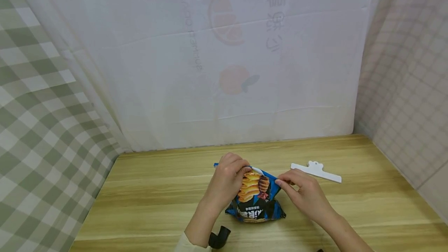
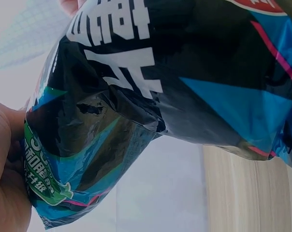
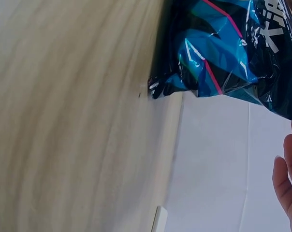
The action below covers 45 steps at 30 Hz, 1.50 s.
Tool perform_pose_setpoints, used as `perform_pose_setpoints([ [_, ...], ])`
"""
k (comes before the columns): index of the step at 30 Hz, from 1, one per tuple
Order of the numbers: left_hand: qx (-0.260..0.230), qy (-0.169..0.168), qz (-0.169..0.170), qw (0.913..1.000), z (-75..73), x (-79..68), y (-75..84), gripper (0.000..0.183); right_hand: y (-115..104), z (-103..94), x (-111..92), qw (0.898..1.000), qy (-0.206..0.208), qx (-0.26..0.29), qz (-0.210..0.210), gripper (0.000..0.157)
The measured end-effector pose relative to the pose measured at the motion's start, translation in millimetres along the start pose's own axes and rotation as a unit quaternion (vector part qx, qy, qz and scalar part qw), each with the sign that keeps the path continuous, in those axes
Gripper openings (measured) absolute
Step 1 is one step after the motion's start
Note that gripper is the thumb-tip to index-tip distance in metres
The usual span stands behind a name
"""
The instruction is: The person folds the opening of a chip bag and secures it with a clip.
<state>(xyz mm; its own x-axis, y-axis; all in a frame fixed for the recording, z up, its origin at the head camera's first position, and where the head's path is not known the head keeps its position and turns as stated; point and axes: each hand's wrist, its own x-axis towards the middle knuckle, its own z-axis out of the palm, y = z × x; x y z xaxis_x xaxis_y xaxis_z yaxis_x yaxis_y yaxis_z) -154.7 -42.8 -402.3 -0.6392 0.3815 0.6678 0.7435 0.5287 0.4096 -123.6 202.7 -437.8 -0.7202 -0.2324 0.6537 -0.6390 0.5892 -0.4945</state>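
A blue and black snack bag [image 1: 257, 205] stands on the table, its picture of crisps facing the head camera and its lettering upside down there. My left hand [image 1: 227, 182] grips the bag's top edge left of the middle, fingers bent over the far side. At the top right corner, the thumb and fingers of my right hand [image 1: 306, 193] pinch the edge. A pale patch shows along the blue top edge between the hands. In the left wrist view the crinkled bag [image 2: 184, 111] fills much of the picture. The right wrist view shows its lower corner [image 3: 199, 58] by the tabletop.
A white clip [image 1: 316, 171] with a long flat bar lies on the wooden table [image 1: 150, 197], just beyond my right hand. A black curved piece [image 1: 219, 237] shows beside my left forearm. White cloth [image 1: 157, 88] hangs at the back, with checked cloth [image 1: 38, 127] at the left.
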Motion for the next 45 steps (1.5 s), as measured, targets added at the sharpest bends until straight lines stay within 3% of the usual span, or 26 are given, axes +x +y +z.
perform_pose_setpoints([
  [6,-0.003,-0.001,-0.001,1.0,0.2,-0.7,-0.5,0.003,1,-6.2,1,1.0,-0.02,-0.012,0.006,0.028],
  [14,-0.003,0.002,0.002,1.0,0.7,-0.2,0.0,0.003,25,-26.7,9,0.993,-0.049,-0.104,0.008,0.026],
  [20,-0.002,0.005,0.0,1.0,1.4,-0.3,0.7,0.005,51,-40.8,9,0.979,-0.122,-0.151,0.069,0.052],
  [27,-0.003,0.008,0.001,1.0,0.4,-0.1,1.4,0.007,76,-51.3,8,0.954,-0.213,-0.193,0.089,0.081],
  [36,-0.005,0.001,-0.004,1.0,-1.0,0.5,1.5,0.005,98,-56.3,7,0.933,-0.279,-0.18,0.139,0.099],
  [40,-0.004,0.003,-0.001,1.0,-0.5,0.2,1.1,0.006,105,-57.0,6,0.929,-0.291,-0.182,0.14,0.096],
  [45,-0.006,0.005,0.005,1.0,-0.4,0.1,0.7,0.005,111,-55.8,4,0.929,-0.29,-0.192,0.126,0.072],
])
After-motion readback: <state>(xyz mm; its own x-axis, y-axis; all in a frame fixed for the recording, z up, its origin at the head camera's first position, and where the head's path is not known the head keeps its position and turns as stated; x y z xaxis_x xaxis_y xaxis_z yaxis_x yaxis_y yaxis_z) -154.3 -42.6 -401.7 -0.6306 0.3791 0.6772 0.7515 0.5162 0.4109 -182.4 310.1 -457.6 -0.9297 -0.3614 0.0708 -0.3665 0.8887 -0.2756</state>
